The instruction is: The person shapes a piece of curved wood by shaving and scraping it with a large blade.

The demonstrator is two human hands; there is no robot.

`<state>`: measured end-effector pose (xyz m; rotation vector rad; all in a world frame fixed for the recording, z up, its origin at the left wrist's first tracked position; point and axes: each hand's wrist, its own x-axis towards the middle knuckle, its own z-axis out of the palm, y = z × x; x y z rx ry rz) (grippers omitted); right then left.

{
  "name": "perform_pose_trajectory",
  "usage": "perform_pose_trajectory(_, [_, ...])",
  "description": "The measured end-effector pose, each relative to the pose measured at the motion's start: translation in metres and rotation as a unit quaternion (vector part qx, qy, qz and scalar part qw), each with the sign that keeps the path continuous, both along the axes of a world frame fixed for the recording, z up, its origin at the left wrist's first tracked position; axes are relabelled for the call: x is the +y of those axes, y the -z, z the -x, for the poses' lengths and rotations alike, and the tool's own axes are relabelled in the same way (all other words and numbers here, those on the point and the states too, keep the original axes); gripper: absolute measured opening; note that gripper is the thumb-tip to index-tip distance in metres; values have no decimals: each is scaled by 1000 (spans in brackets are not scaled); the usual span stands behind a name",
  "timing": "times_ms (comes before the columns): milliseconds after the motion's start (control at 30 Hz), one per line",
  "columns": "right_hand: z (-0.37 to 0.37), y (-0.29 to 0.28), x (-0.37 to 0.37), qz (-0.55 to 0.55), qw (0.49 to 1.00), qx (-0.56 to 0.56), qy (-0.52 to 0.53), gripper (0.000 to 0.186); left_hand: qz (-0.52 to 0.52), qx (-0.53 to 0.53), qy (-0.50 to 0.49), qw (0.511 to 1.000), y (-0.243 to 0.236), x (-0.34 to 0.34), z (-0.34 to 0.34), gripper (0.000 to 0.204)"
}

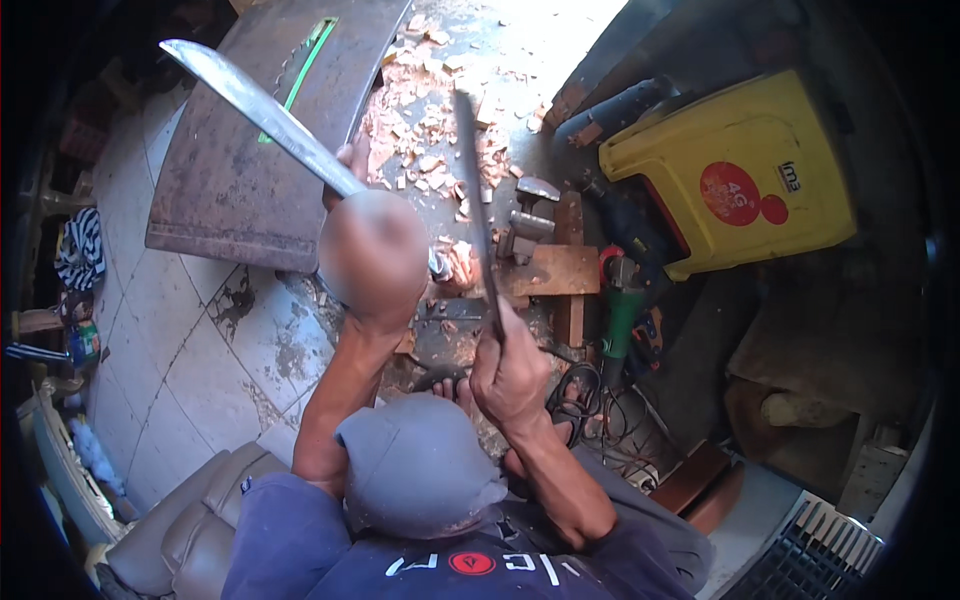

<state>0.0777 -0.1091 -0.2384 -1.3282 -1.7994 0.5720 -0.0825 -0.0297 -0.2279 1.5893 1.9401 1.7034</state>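
Observation:
My left hand [375, 262] is closed around the lower end of a long blade [250, 108], like a machete. The blade slants up to the far left over the table, its tip curved and bright. Blur covers most of this hand, so its grip detail and the handle cannot be made out. To the right, my right hand [512, 368] is closed on a long thin dark metal bar [472, 175], which stands nearly upright in the view. Whether the bar is a file or another blade seen edge-on, I cannot tell. The two tools are apart.
A brown metal-topped table [215, 195] with a toothed saw blade and green strip [310, 65] stands at left. Wood chips [430, 160] litter the floor ahead. At right are a metal block on wood [525, 235], a green angle grinder [622, 320], cables and a yellow plastic stool [740, 130].

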Motion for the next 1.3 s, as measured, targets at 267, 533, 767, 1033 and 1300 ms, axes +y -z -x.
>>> perform_pose_trajectory(267, [-10, 25, 6, 155, 987, -36, -11, 31, -10, 12, 12, 1000, 8, 2, 4, 68])
perform_pose_trajectory(533, [-16, 52, 9, 185, 976, -108, -29, 33, -18, -6, 4, 1000, -3, 10, -4, 59])
perform_pose_trajectory(767, [-5, 44, 4, 94, 988, -122, 7, 23, 12, -57, 12, 998, -4, 0, -9, 63])
perform_pose_trajectory(1033, [-3, 33, 7, -42, 999, 27, 16, 35, -2, -16, 3, 1000, 8, 0, -1, 63])
perform_pose_trajectory(1300, [-9, 28, 10, 156, 988, -5, 6, 31, -31, 1, 0, 1000, 7, 17, 11, 60])
